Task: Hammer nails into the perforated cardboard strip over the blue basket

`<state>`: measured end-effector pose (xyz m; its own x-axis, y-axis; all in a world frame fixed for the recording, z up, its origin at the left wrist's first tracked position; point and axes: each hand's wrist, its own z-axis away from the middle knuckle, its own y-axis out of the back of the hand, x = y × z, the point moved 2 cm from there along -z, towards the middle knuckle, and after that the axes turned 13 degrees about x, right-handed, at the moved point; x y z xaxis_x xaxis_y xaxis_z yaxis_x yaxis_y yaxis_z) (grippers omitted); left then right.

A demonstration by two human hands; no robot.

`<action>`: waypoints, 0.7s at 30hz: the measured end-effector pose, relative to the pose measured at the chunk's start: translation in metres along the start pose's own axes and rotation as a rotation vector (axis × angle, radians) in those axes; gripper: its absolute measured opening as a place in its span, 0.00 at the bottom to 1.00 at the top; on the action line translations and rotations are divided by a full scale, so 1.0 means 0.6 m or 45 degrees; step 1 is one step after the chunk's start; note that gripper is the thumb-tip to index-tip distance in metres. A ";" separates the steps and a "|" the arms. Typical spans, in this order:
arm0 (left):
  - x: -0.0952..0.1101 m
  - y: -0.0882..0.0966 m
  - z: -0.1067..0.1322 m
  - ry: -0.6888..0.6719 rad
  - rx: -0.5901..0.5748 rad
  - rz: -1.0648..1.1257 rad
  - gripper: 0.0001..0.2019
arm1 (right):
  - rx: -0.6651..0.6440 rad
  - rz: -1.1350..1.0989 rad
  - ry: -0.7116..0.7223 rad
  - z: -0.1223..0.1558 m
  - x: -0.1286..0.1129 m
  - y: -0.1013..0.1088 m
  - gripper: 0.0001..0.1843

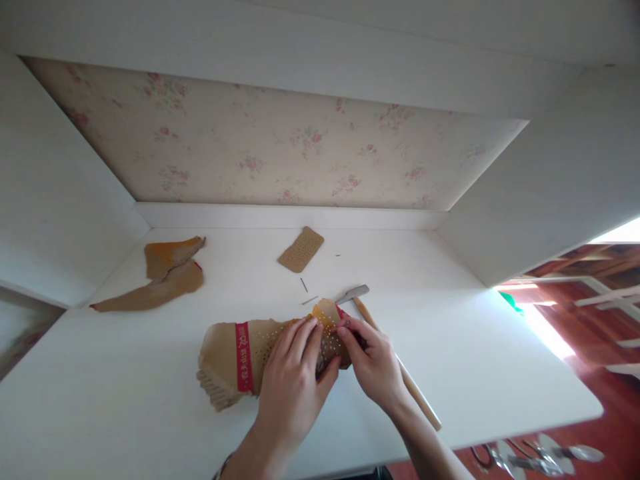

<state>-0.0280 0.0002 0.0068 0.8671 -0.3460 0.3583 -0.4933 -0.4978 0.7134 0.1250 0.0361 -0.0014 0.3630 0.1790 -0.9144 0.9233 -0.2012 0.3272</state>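
A crumpled piece of brown paper or thin cardboard (217, 340) lies near the front of the table, with red printed bands, an orange patch and many small punched holes. Across its middle rests my left hand (297, 363), fingers bent and thumb pressing it down. My right hand (370, 353) pinches at its right end with thumb and forefinger; whether something small is also between the fingertips is hidden. Just beyond the right hand lies a hammer (417, 393), its wooden handle passing behind the wrist. Two thin nails (304, 285) lie behind the paper.
A small perforated brown card (301, 250) lies at the back of the white table (500, 360). Torn brown paper (170, 283) sits at the left. White side panels and a floral back wall (310, 153) enclose the table. A chair base (545, 457) stands at the lower right.
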 end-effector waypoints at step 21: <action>-0.005 0.010 0.002 -0.023 0.072 -0.076 0.22 | 0.000 -0.189 -0.201 -0.009 -0.004 0.001 0.13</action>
<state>-0.0340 -0.0029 0.0091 0.8940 -0.3281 0.3050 -0.4442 -0.5616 0.6980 0.1250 0.0405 0.0023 0.1986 0.0538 -0.9786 0.9653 -0.1837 0.1858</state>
